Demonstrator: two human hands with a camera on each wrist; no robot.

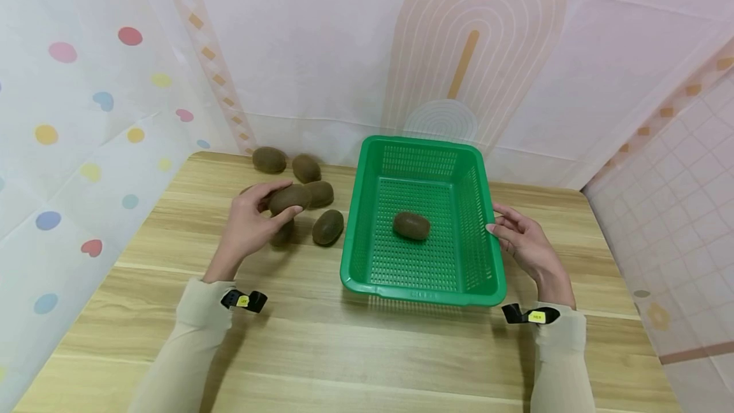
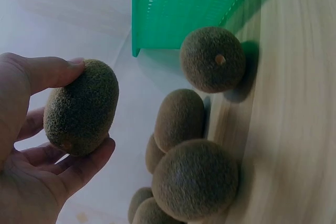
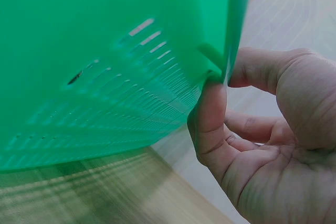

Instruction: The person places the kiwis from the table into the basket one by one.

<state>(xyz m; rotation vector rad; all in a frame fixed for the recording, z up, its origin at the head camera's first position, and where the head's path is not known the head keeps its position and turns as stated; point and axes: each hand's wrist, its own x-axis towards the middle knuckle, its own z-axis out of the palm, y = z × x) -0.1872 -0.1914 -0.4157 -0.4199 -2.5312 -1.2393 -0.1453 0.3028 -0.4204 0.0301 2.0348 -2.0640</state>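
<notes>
My left hand (image 1: pixel 251 222) grips a brown, fuzzy kiwifruit (image 2: pixel 82 107) between thumb and fingers, raised above the table. Below and around it lie several more kiwifruits; the nearest to the basket (image 1: pixel 328 227) rests on the wood, and another (image 1: pixel 282 233) is partly hidden under the hand. A green plastic basket (image 1: pixel 423 296) with slotted walls stands to the right, with one kiwifruit (image 1: pixel 411 226) lying on its floor. At the basket's right side my right hand (image 1: pixel 524 241) pinches the rim, a finger tucked beneath it in the right wrist view.
The wooden table (image 1: pixel 367 362) meets a patterned cloth backdrop (image 1: pixel 321 50) behind the basket. Two kiwifruits, one at the far left (image 1: pixel 269 160) and one beside it (image 1: pixel 306 168), lie near the back edge. Cloth also hangs at both sides.
</notes>
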